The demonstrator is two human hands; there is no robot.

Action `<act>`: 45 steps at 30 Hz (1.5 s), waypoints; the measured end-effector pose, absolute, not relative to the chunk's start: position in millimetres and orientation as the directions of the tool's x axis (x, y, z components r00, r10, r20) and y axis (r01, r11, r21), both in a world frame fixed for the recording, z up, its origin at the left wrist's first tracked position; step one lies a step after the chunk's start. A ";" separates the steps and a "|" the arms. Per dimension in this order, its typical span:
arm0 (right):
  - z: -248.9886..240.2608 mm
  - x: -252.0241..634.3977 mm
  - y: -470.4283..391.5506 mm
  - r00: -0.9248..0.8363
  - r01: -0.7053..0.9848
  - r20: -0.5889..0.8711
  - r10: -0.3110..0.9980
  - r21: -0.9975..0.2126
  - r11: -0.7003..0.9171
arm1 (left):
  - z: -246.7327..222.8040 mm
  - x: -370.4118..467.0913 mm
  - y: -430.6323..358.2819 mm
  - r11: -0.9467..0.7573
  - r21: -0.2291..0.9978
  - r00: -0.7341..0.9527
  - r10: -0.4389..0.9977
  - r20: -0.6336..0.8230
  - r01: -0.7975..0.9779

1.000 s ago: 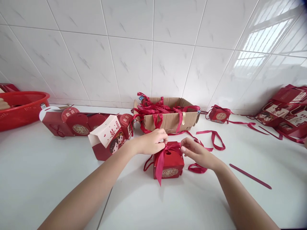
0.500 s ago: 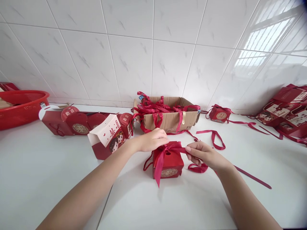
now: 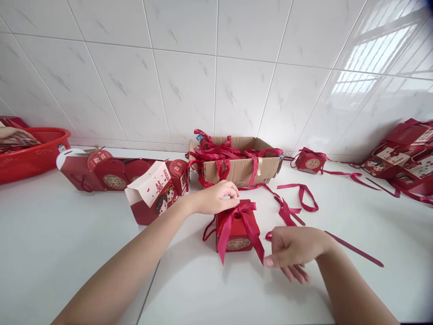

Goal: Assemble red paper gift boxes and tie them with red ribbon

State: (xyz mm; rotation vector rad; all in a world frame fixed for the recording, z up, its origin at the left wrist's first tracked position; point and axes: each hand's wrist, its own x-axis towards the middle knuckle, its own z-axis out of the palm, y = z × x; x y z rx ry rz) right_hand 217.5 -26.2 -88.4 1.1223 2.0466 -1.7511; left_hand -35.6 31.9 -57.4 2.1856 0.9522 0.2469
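A small red gift box point(image 3: 238, 228) with a gold emblem stands on the white surface, and a dark red cord handle shows at its left side. Its top carries a red ribbon bow point(image 3: 241, 208), whose two tails hang over the front. My left hand point(image 3: 218, 197) is at the back left of the bow, fingers curled, with thumb and fingertips at its left loop; part of the grip is hidden. To the right of the box, my right hand point(image 3: 296, 253) has its fingers apart and its thumb beside the tip of the right tail.
Behind the box stands a cardboard box point(image 3: 237, 174) full of red ribbons. Open gift boxes point(image 3: 150, 194) line the left, beside a red plastic basket point(image 3: 50, 153) with what looks like another person's hand in it. Loose ribbons point(image 3: 304, 198) and stacked gift boxes point(image 3: 399, 153) lie right.
My right hand has moved down from the bow, and the right tail now hangs over the front of the box. My left hand stays at the bow. A hand-like shape has appeared in the basket.
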 end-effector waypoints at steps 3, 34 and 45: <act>-88.5 234.3 -17.5 -0.580 0.626 -0.430 0.692 -0.779 0.041 | -56.4 -35.5 31.9 -0.464 0.698 0.716 0.691 -0.101 0.546; -116.4 188.4 -15.9 -0.605 0.533 0.536 0.589 -0.276 0.800 | -57.0 -48.3 40.1 -0.531 0.619 0.724 0.683 -0.091 0.578; -112.4 193.8 -19.0 -0.685 0.511 0.469 0.558 -0.238 0.826 | -52.8 -60.6 47.5 -0.592 0.477 0.697 0.714 -0.065 0.650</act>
